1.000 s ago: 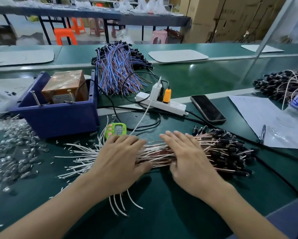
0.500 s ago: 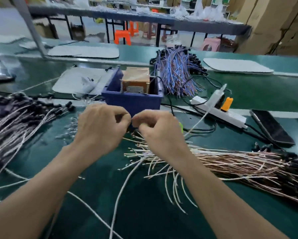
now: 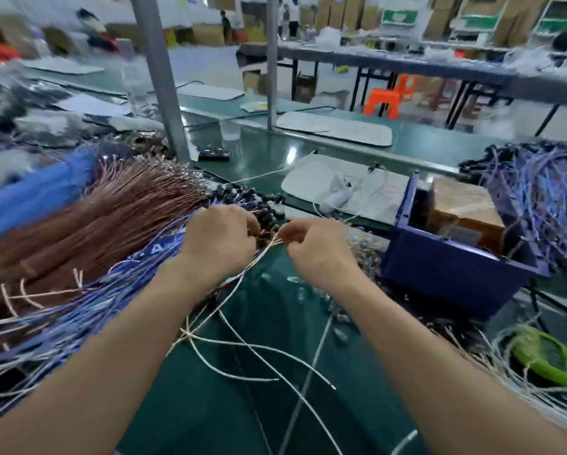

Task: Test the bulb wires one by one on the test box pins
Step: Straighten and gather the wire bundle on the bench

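Observation:
My left hand point(image 3: 221, 239) and my right hand point(image 3: 311, 247) are curled close together above the green table, each pinching a thin bundle of white and brown bulb wires point(image 3: 259, 257) whose ends trail down toward me. A big pile of brown and blue-purple wires point(image 3: 111, 224) with black bulb holders lies just left of my left hand. The blue test box point(image 3: 452, 267), with a brown block inside, stands to the right of my right hand, apart from it. Its pins are blurred.
Small clear bulbs point(image 3: 328, 300) are scattered on the table point(image 3: 242, 405) below my right hand. A green timer point(image 3: 544, 356) lies at the right among white wires. A second blue-purple wire pile point(image 3: 538, 198) sits behind the box. A grey post point(image 3: 164, 77) rises behind the left pile.
The view has swung left, so the blue box now sits at the right. My hands have moved left with the wires to the edge of the big wire pile.

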A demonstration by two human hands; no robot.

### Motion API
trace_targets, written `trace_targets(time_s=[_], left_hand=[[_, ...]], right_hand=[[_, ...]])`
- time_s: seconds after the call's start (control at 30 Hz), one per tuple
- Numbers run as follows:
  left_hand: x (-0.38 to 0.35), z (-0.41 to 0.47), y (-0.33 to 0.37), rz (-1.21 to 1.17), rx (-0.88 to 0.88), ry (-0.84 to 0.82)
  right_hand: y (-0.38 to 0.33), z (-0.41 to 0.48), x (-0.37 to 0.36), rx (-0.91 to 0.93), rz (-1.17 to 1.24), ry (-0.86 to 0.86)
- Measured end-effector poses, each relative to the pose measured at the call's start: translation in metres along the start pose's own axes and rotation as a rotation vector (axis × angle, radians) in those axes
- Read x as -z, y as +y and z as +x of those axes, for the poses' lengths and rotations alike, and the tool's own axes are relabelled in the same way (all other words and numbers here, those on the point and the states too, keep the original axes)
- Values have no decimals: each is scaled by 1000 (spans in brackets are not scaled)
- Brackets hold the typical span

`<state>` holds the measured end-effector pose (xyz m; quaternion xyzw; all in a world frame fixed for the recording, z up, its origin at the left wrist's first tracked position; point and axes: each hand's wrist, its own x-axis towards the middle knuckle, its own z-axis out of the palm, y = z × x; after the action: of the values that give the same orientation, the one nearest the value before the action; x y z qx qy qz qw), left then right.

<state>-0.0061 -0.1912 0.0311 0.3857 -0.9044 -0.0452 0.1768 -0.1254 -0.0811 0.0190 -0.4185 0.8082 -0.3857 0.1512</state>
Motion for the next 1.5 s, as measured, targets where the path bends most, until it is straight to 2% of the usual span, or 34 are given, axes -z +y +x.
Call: trace_targets(time_s=[0.07, 0.2, 0.3, 0.47, 0.67, 0.77, 0.87, 1.0, 1.2, 1.27, 1.33, 1.4, 1.5], left_hand=[[-3, 8, -19, -10, 31, -2], [-14, 15, -41, -47, 52, -123], [-22, 17, -44, -113, 40, -73], [-39, 14, -34, -218, -31, -63], [-50, 18, -35, -178, 1, -33], [-50, 21, -33, -206, 69, -51], [-51, 22, -32, -288, 124, -63], [-50, 16, -30, -328, 82, -50], [-43, 13, -31, -394, 105, -40], [-38, 10, -27, -327, 54, 101], [-33, 6, -20, -127, -44, 270], [-27, 3, -9, -37, -142, 312], [-25, 3, 0, -195, -228, 293]], right_hand=[[-5, 14, -14, -2, -50, 7], [-8, 37, -33, 75, -204, -32], [-6, 48, -41, 117, -336, -62], [-1, 56, -46, 206, -375, 28], [-4, 60, -40, 239, -574, -109], [-8, 62, -32, 181, -525, -158], [-11, 57, -27, 140, -438, -113], [-10, 53, -21, 70, -431, -186], [-16, 46, -8, 90, -401, -101], [-16, 45, -4, 88, -410, -139], [-16, 41, -3, 109, -331, -124], [-17, 34, -2, 109, -137, -58], [-18, 23, 3, 102, 120, 9]])
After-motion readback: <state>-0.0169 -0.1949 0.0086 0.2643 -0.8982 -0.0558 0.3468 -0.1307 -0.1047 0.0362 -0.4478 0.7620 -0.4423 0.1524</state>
